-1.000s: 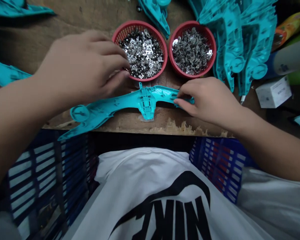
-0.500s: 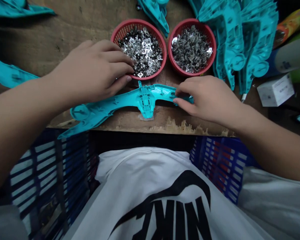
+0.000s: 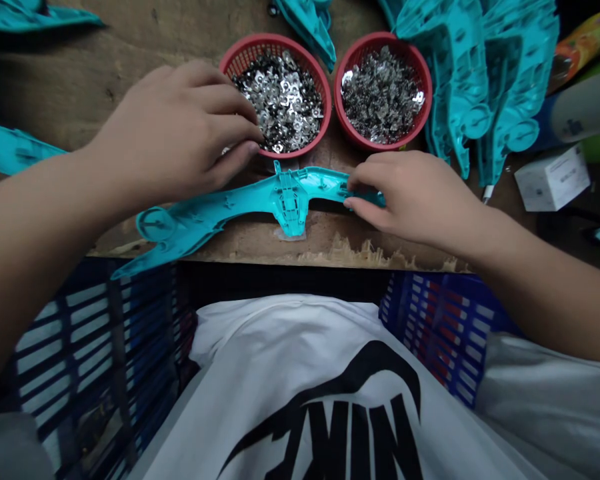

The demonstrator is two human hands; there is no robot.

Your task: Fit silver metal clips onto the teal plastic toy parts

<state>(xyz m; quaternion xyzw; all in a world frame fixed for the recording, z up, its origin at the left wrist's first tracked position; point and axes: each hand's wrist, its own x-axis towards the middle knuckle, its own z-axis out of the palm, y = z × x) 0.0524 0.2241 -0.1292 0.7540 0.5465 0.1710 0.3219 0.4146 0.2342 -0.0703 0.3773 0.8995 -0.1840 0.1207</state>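
Fingertips of the right hand pinch the right end of the teal plastic frame, lying crosswise; left hand, fingers bunched, contents hidden, sits just behind its middle by the red basket.

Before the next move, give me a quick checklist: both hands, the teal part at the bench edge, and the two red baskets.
1. teal part lying flat on the bench: ok.
2. right hand grip on the part's right end: ok, fingers closed on it.
3. left hand has picked up one of the metal pieces: cannot tell; its fingertips are at the near rim of the left basket, and what they pinch is hidden.
4. left basket stocked: ok.
5. right basket stocked and upright: ok.
6. Part fully supported: not ok; its left tip overhangs the bench edge.
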